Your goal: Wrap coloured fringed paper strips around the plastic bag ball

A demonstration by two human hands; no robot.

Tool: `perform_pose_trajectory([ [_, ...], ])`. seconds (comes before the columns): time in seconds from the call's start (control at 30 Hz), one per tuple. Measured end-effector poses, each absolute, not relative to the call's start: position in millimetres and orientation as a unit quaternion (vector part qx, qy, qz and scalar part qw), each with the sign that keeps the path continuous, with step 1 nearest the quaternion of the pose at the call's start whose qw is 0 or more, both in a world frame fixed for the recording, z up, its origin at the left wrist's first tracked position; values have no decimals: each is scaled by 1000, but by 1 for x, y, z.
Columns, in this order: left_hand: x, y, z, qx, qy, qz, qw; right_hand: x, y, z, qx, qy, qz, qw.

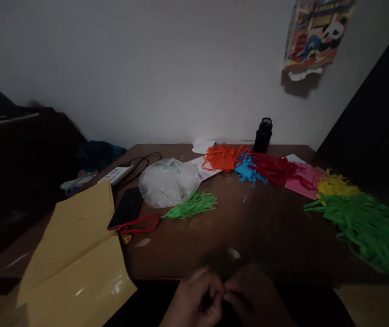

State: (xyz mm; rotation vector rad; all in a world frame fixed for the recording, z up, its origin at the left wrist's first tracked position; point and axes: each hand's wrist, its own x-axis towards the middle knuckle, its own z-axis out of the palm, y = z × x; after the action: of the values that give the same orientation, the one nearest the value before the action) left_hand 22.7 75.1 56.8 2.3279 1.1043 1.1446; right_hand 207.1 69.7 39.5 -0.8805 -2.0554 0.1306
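Fingers: curled on both your left hand and your right hand, tips meeting at the near edge of the dark brown wooden surface; you cannot tell whether they pinch something small or merely touch.
Green fringe: your nearest clearly readable loose thing, a small bundle of bright green paper strips, lies on the surface ahead of your fingers and slightly left, well apart from them.
Long axis: slantwise, its gathered narrow end to the left and nearer you, its loose ends fanning right and a little farther away.
Nearer hand: your left, with bare surface between it and the strips.
Bundle's neighbours: a crumpled clear plastic bag just behind; a red cord loop near the narrow end, beside a flat black phone.
Right side: a large heap of green paper strips, well apart from your right hand and reaching the picture's edge.
Hard to make out: your right hand, deep in shadow; the gap between your fingertips; the bag's contents; a pale oval patch ahead of your fingers, scrap or mark.
Cut off: your forearms and a yellow folded sheet, at the bottom.
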Motion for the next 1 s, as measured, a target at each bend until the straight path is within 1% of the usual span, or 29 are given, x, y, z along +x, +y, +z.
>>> perform_pose_trajectory([
  [0.17,19,76,64,818,394,401,120,204,72,47,-365,-806,49,463],
  [0.23,18,76,62,816,400,398,126,205,72,48,-360,-806,57,465],
  [0.3,17,76,58,807,411,392,162,206,72,48,-364,-806,65,462],
  [0.37,16,75,55,793,423,374,227,206,72,46,-372,-809,69,449],
  [0.43,15,74,53,784,422,348,293,203,73,42,-368,-815,52,444],
  [0.5,14,72,52,787,413,323,325,198,74,36,-355,-816,27,455],
  [0.6,14,68,51,797,412,324,300,191,78,30,-348,-812,16,468],
  [0.77,7,72,56,787,423,366,260,194,85,26,-314,-822,26,475],
  [0.87,-22,93,76,718,513,411,230,212,87,28,-373,-807,24,457],
  [1.0,-82,148,109,605,673,388,175,240,82,26,-489,-761,42,425],
])
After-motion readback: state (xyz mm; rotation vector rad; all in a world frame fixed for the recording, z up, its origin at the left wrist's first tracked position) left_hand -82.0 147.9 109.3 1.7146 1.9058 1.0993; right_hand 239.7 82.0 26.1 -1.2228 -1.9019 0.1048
